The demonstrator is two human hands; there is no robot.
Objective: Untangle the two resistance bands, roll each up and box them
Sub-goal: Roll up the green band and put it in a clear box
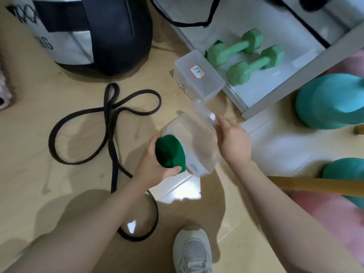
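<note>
So far: roughly half done, judging by how things lie.
Green band (171,151): rolled into a tight bundle, held at the near left corner of the box (194,141); it looks about to go in but is not yet inside.
Black band (110,123): loose on the floor (39,184) in crossing loops, free of the green one; one end runs down past the left forearm and curls near the shoe (192,251). Not rolled, not boxed.
Left hand (155,166): fingers and thumb curled round the green roll, gripping it from below and behind.
Right hand (231,138): fingers pinch the far right edge of the box or its raised clear lid (202,113); which of the two I cannot tell, as the plastic is see-through and blurred.
Box: clear, tilted, mouth towards the person, empty as far as can be seen.
Left to do: seat the green roll, then roll the black band and box it, close the lid.
Edges: the box rim at the left corner is just where the roll meets it; a wide roll may catch there. A second clear box (199,75) sits closed just beyond, against a white shelf (256,89) carrying two dumbbells (246,56).
Open room: bare floor lies to the left around the black band, good for rolling. To the right it is tighter, with teal weights (331,101) and a wooden pole (315,184) near the right arm.
</note>
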